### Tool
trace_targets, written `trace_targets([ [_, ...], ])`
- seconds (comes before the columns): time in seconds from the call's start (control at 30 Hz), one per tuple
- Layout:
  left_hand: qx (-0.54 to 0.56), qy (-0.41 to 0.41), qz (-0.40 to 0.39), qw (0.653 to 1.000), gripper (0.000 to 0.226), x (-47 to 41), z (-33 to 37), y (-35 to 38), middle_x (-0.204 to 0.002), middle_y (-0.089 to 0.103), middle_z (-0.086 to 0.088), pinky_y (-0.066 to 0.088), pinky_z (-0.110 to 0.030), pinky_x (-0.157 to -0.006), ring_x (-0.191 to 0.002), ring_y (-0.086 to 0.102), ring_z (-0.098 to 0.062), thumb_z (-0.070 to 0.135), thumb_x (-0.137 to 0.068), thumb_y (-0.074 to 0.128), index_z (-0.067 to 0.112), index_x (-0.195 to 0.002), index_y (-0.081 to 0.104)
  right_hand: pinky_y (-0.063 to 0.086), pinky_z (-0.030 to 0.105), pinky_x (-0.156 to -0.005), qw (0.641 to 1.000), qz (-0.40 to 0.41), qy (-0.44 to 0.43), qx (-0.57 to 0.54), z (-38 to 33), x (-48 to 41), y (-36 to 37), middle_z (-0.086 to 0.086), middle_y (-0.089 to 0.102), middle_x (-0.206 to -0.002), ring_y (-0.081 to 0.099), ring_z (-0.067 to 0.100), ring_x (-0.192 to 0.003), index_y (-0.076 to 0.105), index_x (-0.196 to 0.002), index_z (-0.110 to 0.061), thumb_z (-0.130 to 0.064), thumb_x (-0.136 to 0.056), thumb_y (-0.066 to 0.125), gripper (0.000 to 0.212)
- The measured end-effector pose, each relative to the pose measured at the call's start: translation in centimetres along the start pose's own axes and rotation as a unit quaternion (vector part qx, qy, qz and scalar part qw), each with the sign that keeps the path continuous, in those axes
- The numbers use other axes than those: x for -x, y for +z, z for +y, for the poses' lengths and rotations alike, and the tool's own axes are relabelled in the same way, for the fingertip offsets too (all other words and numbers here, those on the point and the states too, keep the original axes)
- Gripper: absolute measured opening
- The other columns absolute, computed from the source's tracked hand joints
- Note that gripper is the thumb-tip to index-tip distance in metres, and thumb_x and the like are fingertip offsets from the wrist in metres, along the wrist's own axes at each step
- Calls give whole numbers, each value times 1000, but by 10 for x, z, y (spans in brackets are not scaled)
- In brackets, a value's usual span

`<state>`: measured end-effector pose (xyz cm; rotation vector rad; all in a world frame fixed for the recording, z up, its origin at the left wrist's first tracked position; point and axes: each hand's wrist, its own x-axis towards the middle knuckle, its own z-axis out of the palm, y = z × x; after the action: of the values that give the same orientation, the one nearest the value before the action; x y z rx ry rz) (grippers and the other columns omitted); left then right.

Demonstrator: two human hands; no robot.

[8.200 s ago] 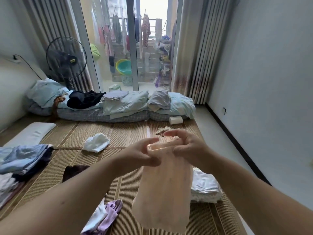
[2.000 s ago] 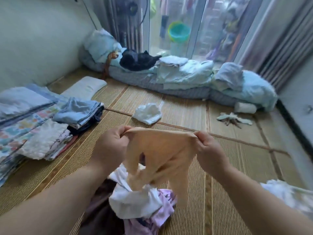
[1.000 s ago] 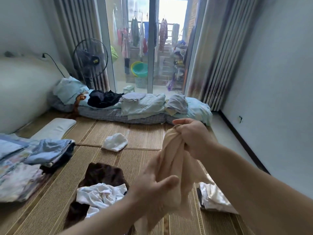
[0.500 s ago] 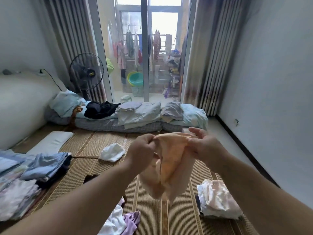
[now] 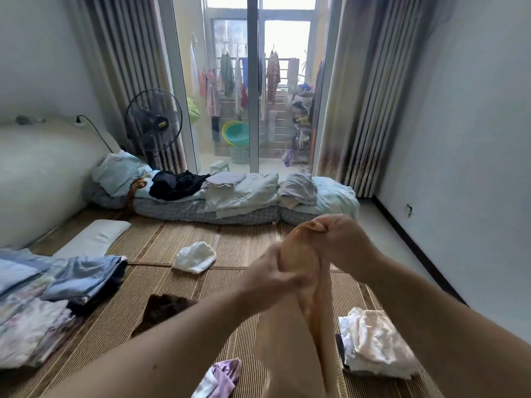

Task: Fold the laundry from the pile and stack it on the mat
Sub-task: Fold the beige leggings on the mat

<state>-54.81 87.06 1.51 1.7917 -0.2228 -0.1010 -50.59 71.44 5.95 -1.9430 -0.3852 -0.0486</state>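
Observation:
A thin peach garment (image 5: 301,326) hangs lengthwise in front of me over the woven straw mat (image 5: 184,285). My right hand (image 5: 339,239) grips its top end, held highest. My left hand (image 5: 273,280) grips it a little lower, fingers curled round the bunched cloth. Below, the unfolded pile shows as a purple and white piece (image 5: 221,377) and a dark brown one (image 5: 163,308). A small folded stack of white and peach items (image 5: 376,343) lies on the mat at my right. Larger folded stacks (image 5: 48,297) lie at the left.
A crumpled white cloth (image 5: 195,257) lies mid-mat. A long flat pillow (image 5: 94,239) lies at left. Bedding on a thin mattress (image 5: 230,196) runs across the far side, with a standing fan (image 5: 153,122) and a glass balcony door behind. Bare floor runs along the right wall.
The garment was spread between both hands at one height. Now my right hand has risen and my left has dropped, so the cloth hangs bunched and long.

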Motion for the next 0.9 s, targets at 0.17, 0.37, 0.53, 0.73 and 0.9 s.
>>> trace_targets([
  [0.17,-209,-33,-57,976,16,5,-50,-15,-74,66,13,52,-24,-71,-72,62,-5,21,-69,78,23,-83,71,44,29,-62,998,46,-13,-40,-23,2,-28,10,61,-69,54,15,-64,71,-78,0,-17,-80,73,17],
  [0.37,25,-61,-5,998,29,-11,-36,-70,-48,58,4,45,-18,-45,-42,54,-5,3,-77,70,15,-52,62,47,23,-55,990,122,32,-60,-8,-7,-67,15,61,-84,55,23,-75,66,-96,13,-10,-89,64,24],
  [0.53,-120,1,26,992,34,-39,13,-104,-53,38,3,30,-11,-38,-40,37,-1,8,-84,63,11,-61,38,51,40,-72,985,149,63,-65,3,-17,-78,25,68,-93,60,28,-78,69,-98,2,-16,-91,63,21],
  [0.73,-384,66,23,921,41,-63,65,-124,-58,35,4,27,-20,-45,-47,33,-2,44,-84,60,17,-61,39,48,38,-71,981,151,69,-100,4,-29,-88,25,63,-94,56,34,-82,63,-107,10,-13,-94,57,27],
  [0.9,-422,-9,97,901,27,-86,84,-127,-72,60,-1,38,-27,-57,-63,53,-14,40,-90,60,15,-80,66,52,47,-70,973,185,111,-81,1,-40,-68,18,62,-81,57,35,-73,67,-93,-1,-24,-86,59,25],
])
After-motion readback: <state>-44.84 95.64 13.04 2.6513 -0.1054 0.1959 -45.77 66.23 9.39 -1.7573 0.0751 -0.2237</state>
